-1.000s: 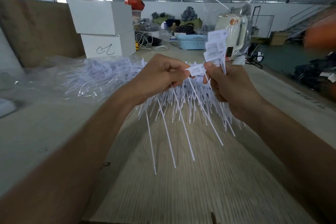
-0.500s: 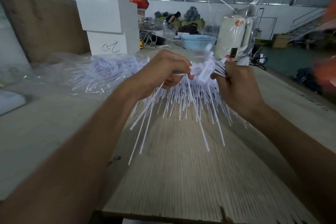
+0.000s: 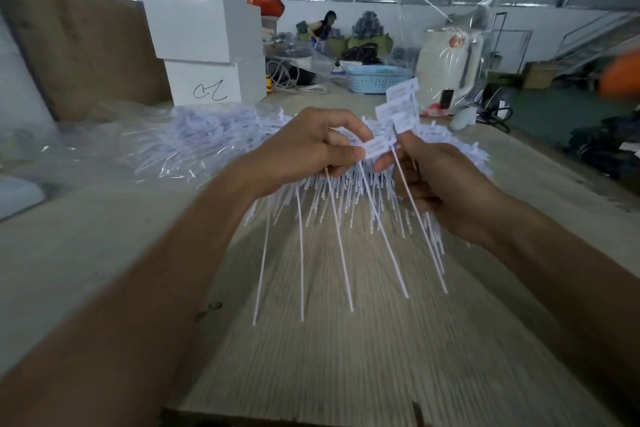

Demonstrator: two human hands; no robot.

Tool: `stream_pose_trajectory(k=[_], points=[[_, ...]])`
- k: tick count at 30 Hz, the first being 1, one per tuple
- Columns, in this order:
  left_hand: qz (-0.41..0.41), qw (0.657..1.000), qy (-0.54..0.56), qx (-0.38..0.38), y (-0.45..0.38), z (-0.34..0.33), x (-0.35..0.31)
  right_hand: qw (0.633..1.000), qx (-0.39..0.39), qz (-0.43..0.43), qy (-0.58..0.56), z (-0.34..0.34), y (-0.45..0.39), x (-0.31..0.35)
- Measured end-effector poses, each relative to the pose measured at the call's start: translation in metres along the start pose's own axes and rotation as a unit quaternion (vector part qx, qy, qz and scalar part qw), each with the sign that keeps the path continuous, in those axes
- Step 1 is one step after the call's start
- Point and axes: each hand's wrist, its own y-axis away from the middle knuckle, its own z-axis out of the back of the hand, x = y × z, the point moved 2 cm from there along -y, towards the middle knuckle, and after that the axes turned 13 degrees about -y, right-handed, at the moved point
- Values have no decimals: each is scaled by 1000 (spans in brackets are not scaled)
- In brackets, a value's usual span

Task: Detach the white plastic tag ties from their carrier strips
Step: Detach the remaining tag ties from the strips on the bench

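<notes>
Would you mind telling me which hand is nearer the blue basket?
Right. The right hand is below the blue basket in the picture; the left hand is farther left.

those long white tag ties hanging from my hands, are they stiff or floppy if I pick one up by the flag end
Probably springy rather than limp: the tag ties hang from the left hand and right hand as nearly straight tails. Likely very light, being so thin. Loose ones may slip and scatter, like the pile behind.

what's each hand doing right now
Left hand: closed, pinching the flag of one white tag tie.
Right hand: closed, gripping a strip of tag ties.
</notes>
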Motion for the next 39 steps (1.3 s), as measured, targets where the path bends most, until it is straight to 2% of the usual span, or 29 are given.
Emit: stream_pose_trajectory(k=[6,12,16,20,24,30,34,37,38,39], points=[[-2,1000,0,8,-2,-7,-1,999,11,31,16,-2,2,-3],[17,994,-104,-33,-2,-11,0,998,-27,50,-16,-1,0,-7],[20,992,-117,-43,-1,-12,-4,996,2,84,42,-4,1,-11],[65,997,5,-44,-4,-13,0,965,34,180,187,-12,2,-11],[90,992,85,-37,-8,-15,8,939,56,221,258,-18,6,-11],[119,989,90,-19,-7,-14,7,869,63,271,410,-15,15,0],[112,983,146,-25,-6,-16,-2,792,35,341,504,-9,18,9],[104,989,107,-3,-3,-14,-6,701,41,410,583,-7,23,16],[105,990,93,-3,-2,-13,-6,685,44,413,598,-5,23,16],[102,991,83,-2,-2,-12,-6,686,45,404,603,-4,22,16]])
